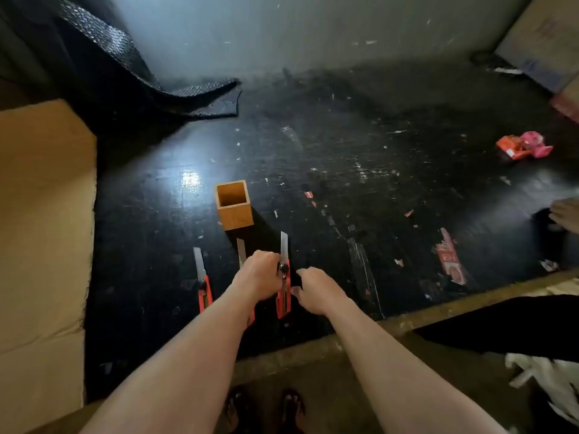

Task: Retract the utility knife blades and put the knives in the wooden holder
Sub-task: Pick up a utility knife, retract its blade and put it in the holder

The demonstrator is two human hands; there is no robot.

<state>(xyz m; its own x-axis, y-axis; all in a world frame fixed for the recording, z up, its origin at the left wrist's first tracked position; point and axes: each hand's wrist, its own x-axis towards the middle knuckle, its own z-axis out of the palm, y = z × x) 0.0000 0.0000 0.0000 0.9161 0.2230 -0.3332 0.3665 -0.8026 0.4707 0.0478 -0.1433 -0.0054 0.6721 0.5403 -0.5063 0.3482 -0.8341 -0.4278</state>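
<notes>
Three red utility knives lie on the black table with blades out, pointing away from me. The left knife (pixel 203 283) lies untouched. The middle knife (pixel 241 253) is mostly hidden under my left hand (pixel 258 277). My left hand's fingers rest on the black knob of the right knife (pixel 284 292). My right hand (pixel 316 289) pinches the right knife's red handle from the right side. The square wooden holder (pixel 234 204) stands upright and empty just beyond the knives.
A large cardboard sheet (pixel 44 230) covers the left side. Black bubble wrap (pixel 131 64) lies at the back left. Red-pink wrappers (pixel 523 147) lie at the right; another person's hand (pixel 565 214) shows at the right edge. Paper scraps dot the table (pixel 344 158).
</notes>
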